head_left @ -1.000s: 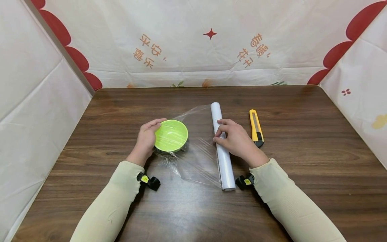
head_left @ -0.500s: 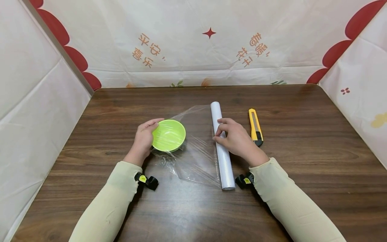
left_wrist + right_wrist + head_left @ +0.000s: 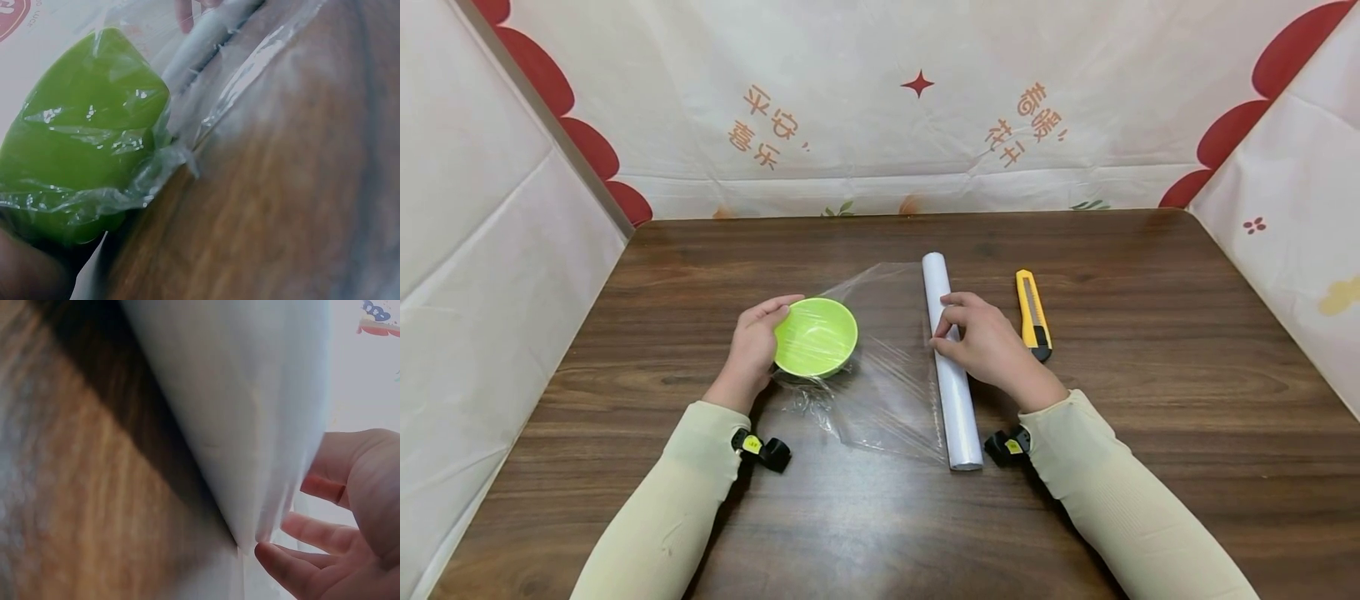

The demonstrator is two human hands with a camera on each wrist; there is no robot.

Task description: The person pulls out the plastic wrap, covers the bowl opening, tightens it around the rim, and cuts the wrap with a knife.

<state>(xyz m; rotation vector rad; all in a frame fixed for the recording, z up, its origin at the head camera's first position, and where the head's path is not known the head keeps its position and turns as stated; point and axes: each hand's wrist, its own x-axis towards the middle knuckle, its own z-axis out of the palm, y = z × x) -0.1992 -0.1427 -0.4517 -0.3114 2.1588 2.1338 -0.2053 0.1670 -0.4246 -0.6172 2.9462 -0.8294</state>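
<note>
A lime-green bowl (image 3: pixel 816 337) stands left of the middle of the table, tilted a little, with clear cling film (image 3: pixel 891 392) stretched over its top and crumpled along its near side. My left hand (image 3: pixel 756 342) grips the bowl's left side, thumb near the rim. In the left wrist view the wrapped bowl (image 3: pixel 87 137) fills the left part. The film runs right to a white roll of cling film (image 3: pixel 957 408) lying lengthwise on the table. Over the roll's middle, my right hand (image 3: pixel 981 346) holds it with bent fingers and thumb. The right wrist view shows the fingertips (image 3: pixel 275 556) at the roll's side.
A yellow utility knife (image 3: pixel 1033 312) lies to the right of the roll, just beyond my right hand. The brown wooden table (image 3: pixel 1150 333) ends at a white printed cloth (image 3: pixel 865 125) at the back, with more cloth along both sides.
The left hand has shifted slightly left together with the bowl, drawing the film along. My right hand and the roll have hardly moved.
</note>
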